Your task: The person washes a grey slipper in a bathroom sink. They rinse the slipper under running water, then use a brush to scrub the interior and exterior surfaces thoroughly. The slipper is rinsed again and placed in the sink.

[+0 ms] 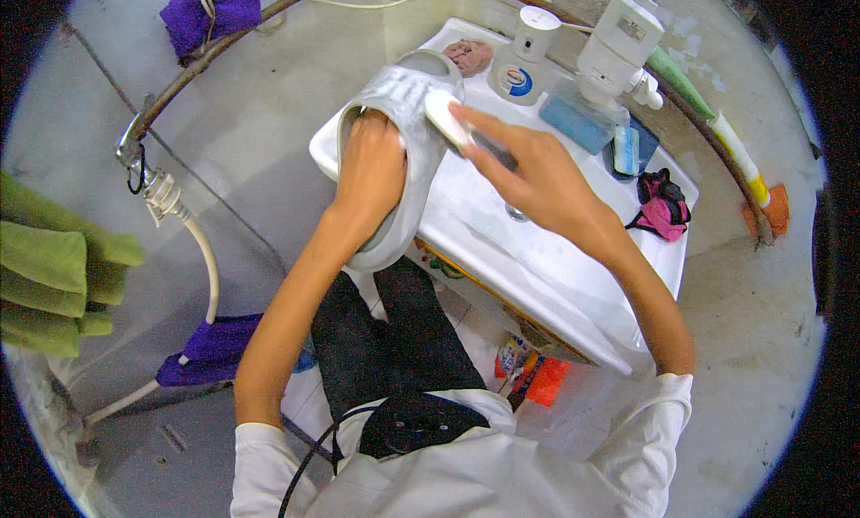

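My left hand (pixel 372 164) is pushed into a grey slide sandal (pixel 408 191), its fingers partly hidden beneath the strap, holding the sandal up over the sink's left side. Whitish foam or wet film shows on the strap. In my right hand (pixel 537 173) is a small white-and-grey scrubbing brush (pixel 445 117), gripped between thumb and fingers. The brush's white end rests against the side of the sandal strap; its bristles cannot be made out. Below them lies the white sink (pixel 546 267), with its drain (pixel 517 212) near my right wrist.
Along the sink's back stand a white round container (pixel 536 33), a tub (pixel 515 81) and a white dispenser (pixel 620 43). A brownish cloth (pixel 468 58), a blue box (pixel 582 115) and a pink-black cloth (pixel 663 205) lie around the rim. At left are a tap (pixel 134 151) and green towels (pixel 54 276).
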